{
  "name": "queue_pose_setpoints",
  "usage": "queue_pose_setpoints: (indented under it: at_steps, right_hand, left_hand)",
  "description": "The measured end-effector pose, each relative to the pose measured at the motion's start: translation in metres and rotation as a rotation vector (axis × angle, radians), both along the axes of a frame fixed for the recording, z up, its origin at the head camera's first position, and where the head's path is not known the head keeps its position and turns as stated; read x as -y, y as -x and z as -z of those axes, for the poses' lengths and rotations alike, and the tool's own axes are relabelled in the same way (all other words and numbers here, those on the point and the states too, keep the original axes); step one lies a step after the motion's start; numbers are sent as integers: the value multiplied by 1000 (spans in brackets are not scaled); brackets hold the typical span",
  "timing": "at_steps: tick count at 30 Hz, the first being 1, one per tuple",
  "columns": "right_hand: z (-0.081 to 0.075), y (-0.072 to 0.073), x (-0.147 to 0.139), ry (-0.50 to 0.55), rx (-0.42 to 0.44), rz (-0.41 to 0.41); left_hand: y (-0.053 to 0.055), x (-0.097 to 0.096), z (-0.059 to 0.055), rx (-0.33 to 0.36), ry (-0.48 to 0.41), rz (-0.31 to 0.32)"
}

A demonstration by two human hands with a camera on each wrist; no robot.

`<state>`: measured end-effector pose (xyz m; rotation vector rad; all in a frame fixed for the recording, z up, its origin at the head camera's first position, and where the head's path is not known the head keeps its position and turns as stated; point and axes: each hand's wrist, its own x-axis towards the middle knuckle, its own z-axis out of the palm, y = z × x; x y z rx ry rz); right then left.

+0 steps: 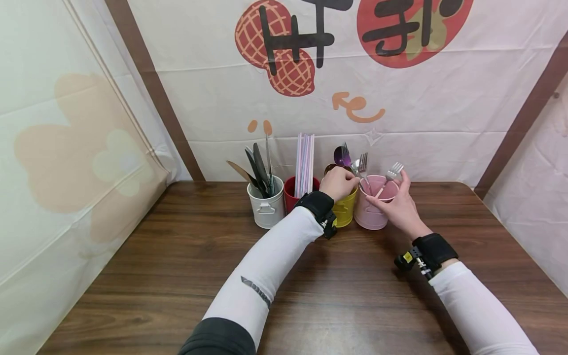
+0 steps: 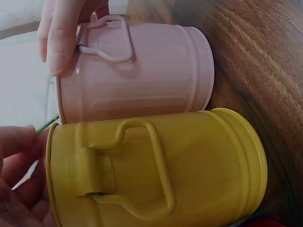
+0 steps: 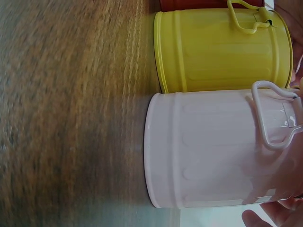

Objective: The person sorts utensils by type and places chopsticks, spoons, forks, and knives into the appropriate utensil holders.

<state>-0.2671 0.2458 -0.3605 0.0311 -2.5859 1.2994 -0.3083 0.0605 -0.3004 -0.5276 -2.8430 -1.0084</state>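
My left hand (image 1: pixel 339 183) reaches over the yellow bucket (image 1: pixel 343 209), its thumb and fingertips pinching a fork (image 1: pixel 363 162) that slants into the pink bucket (image 1: pixel 372 217). In the left wrist view, only a thin stretch of its handle (image 2: pixel 47 124) shows beside the fingertips. Around the pink bucket's rim, my right hand (image 1: pixel 401 209) grips with the thumb at the front and fingers at the far right side. Another fork (image 1: pixel 394 170) leans in that bucket, tines up, close to the right index finger. Purple-headed spoon (image 1: pixel 339 156) and other cutlery stand behind my left hand.
Left of the yellow bucket, a red bucket (image 1: pixel 289 192) holds pastel straws (image 1: pixel 304 165). A white bucket (image 1: pixel 268 212) farther left contains several knives (image 1: pixel 261 162). The buckets stand in a row on a wooden table (image 1: pixel 337 291), before a printed cloth backdrop (image 1: pixel 199 98).
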Motion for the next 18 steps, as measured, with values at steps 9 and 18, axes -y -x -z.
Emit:
queue_pose_setpoints:
  at_steps: [9, 18]
  right_hand:
    - [4, 7, 3, -1, -28, -6]
    - [-3, 2, -4, -53, 2, -55]
  left_hand:
    - [0, 10, -5, -17, 39, 14]
    - [-14, 40, -21, -141, 91, 130]
